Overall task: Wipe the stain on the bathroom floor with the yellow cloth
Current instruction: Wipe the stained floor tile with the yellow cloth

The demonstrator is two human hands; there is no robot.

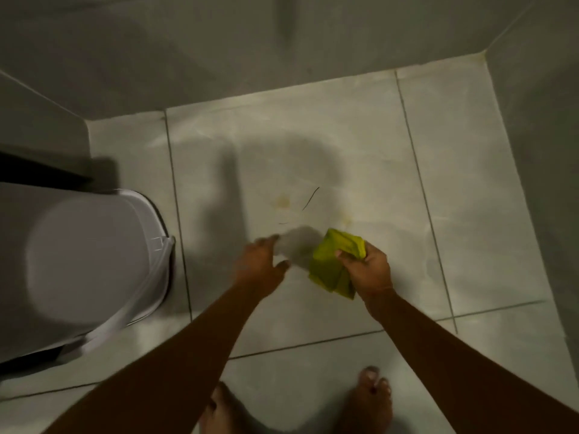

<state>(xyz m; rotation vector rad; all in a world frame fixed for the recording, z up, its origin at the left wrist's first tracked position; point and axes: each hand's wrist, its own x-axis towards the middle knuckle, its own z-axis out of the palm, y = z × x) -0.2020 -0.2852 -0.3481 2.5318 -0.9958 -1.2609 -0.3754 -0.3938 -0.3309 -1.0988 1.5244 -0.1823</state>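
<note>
A faint yellowish stain (283,202) marks the pale floor tile (360,126), with a thin dark hair-like line beside it. A second faint yellowish patch (346,219) lies to its right. My right hand (368,269) is shut on a bunched yellow cloth (333,264), held above the floor just short of the stain. To the left of the cloth my left hand (261,264) holds nothing, its fingers spread and blurred. The cloth's lower end hangs under my right hand.
A white toilet with its lid shut (84,264) fills the left side. Grey walls (282,42) close in at the back and right, meeting in a corner at top right. My bare feet (374,399) stand at the bottom edge.
</note>
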